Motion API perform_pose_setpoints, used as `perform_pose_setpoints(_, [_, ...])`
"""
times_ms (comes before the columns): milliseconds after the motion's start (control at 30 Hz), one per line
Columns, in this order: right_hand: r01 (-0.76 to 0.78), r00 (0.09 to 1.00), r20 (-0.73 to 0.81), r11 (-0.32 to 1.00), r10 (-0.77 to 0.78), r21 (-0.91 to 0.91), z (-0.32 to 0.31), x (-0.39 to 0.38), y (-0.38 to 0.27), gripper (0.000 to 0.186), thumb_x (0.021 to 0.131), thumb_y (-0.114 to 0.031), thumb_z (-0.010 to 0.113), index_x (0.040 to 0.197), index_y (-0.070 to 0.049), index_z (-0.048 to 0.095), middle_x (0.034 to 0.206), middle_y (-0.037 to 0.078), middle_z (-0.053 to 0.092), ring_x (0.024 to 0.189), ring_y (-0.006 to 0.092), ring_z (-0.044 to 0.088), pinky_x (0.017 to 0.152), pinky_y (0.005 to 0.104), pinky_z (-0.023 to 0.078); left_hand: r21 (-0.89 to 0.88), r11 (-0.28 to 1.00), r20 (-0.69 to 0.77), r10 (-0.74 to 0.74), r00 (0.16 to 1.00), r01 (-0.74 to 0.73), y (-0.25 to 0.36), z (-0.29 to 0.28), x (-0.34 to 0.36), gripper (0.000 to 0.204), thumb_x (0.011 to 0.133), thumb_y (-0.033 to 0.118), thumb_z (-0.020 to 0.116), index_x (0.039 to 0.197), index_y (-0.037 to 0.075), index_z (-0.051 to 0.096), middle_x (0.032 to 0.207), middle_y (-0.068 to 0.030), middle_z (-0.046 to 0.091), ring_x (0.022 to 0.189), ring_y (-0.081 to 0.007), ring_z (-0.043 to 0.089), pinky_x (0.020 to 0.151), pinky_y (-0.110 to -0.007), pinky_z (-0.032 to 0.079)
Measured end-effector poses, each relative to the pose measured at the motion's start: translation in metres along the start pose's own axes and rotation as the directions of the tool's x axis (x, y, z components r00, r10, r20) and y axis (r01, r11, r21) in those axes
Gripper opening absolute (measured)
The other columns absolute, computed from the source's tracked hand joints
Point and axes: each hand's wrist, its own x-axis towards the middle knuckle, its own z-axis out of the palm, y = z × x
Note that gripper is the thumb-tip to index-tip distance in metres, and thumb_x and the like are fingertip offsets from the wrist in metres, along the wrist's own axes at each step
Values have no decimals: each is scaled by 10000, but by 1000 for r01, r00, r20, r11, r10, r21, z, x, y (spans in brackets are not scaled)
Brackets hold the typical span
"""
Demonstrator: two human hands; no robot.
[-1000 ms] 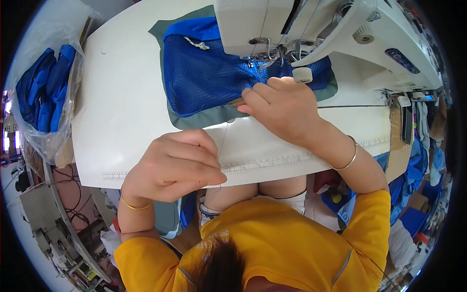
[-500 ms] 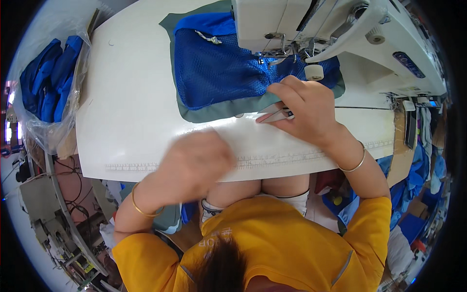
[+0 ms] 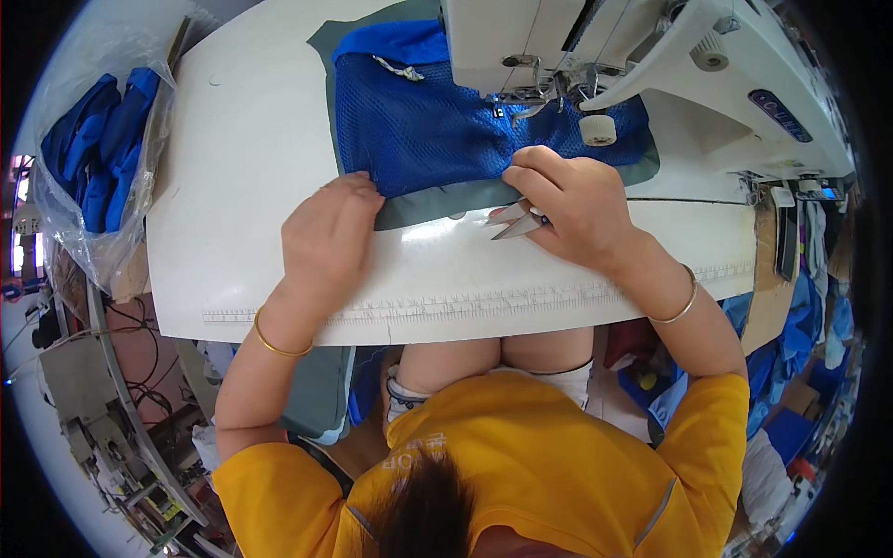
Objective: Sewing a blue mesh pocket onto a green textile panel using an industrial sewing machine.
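Observation:
A blue mesh piece [image 3: 409, 130] lies on a larger grey-green fabric [image 3: 423, 206] under the sewing machine's needle area [image 3: 499, 112]. Its bottom-left corner is under the fingertips of my left hand [image 3: 326, 237], which are closed and pinch the fabric edge. My right hand [image 3: 584, 206] is closed around small scissors [image 3: 514, 225], their pointed blades sticking out to the left. The thumb and forefinger of that hand also press on the mesh's front edge, just before the needle. A short white cord [image 3: 398, 69] lies on the mesh's upper left.
The white sewing machine [image 3: 791, 112] fills the back right. Along the table's front edge runs a printed ruler strip [image 3: 446, 307]. At left hangs a clear plastic bag [image 3: 153, 200] with blue pieces. Cloth heaps [image 3: 791, 325] lie at right, below table height.
My left hand has moved up and forward from above the table's front, onto the mesh's near-left corner. My right hand keeps the scissors in nearly the same place.

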Motion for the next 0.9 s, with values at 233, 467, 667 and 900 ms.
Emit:
perform_pose_setpoints(233, [2, 1000, -14, 999, -2, 37, 2, 0, 1, 368, 708, -187, 825, 1031, -100, 671, 1031, 27, 620, 674, 219, 625, 587, 333, 509, -686, 549, 312, -371, 875, 478, -17, -19, -14, 62, 1000, 54, 606, 939, 44, 602, 1079, -125, 661, 1219, -304, 614, 1042, -406, 460])
perform_pose_setpoints(467, [0, 1000, 11, 1000, 0, 22, 2, 0, 1, 354, 727, -207, 817, 1033, -102, 673, 1020, 26, 621, 663, 223, 628, 587, 340, 507, -884, -279, 465, -435, 771, 375, -41, -21, -21, 107, 1007, 120, 615, 925, 52, 617, 968, -72, 631, 1213, -277, 563, 1101, -446, 386])
perform_pose_setpoints(667, [-77, 997, 21, 991, 75, 111, -6, 11, -14, 335, 799, -306, 801, 1012, -88, 664, 908, 55, 615, 707, 229, 638, 602, 351, 505, -807, 290, 443, -277, 852, 514, -40, -32, -20, 87, 933, 98, 718, 942, 21, 678, 927, -37, 611, 980, -179, 556, 949, -326, 421])
perform_pose_setpoints(900, [0, 1000, -29, 999, 1, 34, 8, 40, -50, 293, 856, -325, 756, 993, -86, 657, 792, 46, 598, 709, 244, 635, 596, 363, 485, -617, 423, 457, -494, 740, 664, -18, -41, -18, 52, 912, 67, 728, 929, 23, 707, 909, -20, 598, 938, -156, 536, 886, -292, 429])
